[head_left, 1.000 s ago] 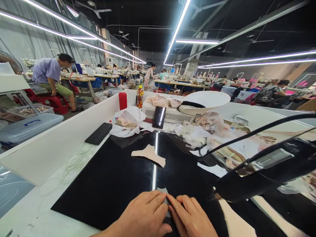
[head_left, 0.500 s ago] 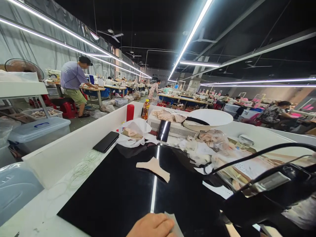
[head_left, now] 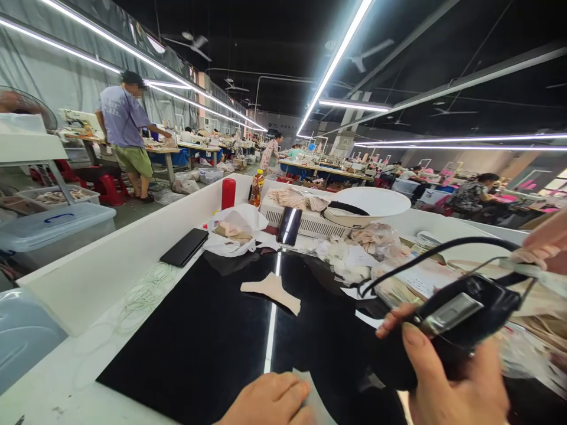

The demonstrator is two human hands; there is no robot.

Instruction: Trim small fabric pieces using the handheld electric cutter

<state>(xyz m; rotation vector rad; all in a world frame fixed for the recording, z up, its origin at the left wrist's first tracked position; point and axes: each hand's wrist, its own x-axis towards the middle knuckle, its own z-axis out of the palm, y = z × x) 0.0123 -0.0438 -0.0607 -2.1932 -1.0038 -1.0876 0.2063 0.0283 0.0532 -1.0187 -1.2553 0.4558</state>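
Observation:
My left hand (head_left: pixel 270 401) lies at the bottom centre of the black board (head_left: pixel 199 348), fingers together and curled over the edge of a pale grey, thin piece (head_left: pixel 314 396); its fingertips are partly hidden. On the right, my right hand (head_left: pixel 456 378) is closed around a black corded tool (head_left: pixel 469 319) with a metal plate on its side. What kind of tool it is I cannot make out. A beige cut fabric piece (head_left: pixel 272 290) with curved edges rests flat on the board, beyond my left hand and apart from both hands.
Behind the board are a leaning phone (head_left: pixel 289 226), a white plastic bag (head_left: pixel 234 230) and a white bowl (head_left: pixel 374 203). A black case (head_left: pixel 184 247) and thin cord loops (head_left: pixel 144 295) lie at left. Fabric scraps and bags (head_left: pixel 385 239) crowd the right. Low white walls (head_left: pixel 119 265) edge the table.
My right hand has come into view around the black tool, which has shifted slightly. My left hand stays on the grey piece. The whole view has shifted a little; a person at left stands straighter.

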